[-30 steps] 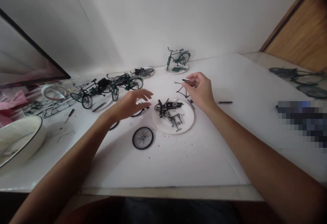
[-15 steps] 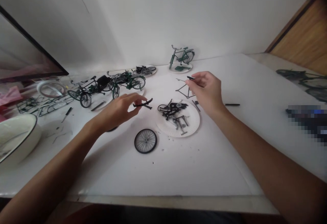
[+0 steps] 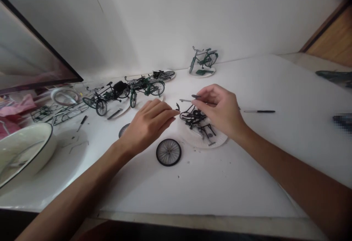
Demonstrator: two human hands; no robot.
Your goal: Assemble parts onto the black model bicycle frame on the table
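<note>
My right hand hangs over the paper plate, pinching a small black part and a thin metal rod. My left hand is close by, with a curved black piece at its fingertips. Most of that piece is hidden by the fingers. Black model bicycle parts lie heaped on the plate, just below both hands. A spoked black wheel lies flat on the white table near my left hand. A second wheel is partly hidden beneath that hand.
Several model bicycles, including a green one and a black one, stand toward the back. A small screwdriver lies to the right. A white enamel basin and a monitor are at the left.
Both hands have moved closer together over the plate. My left hand has carried the black piece rightward, and the wire frame once on the table no longer shows.
</note>
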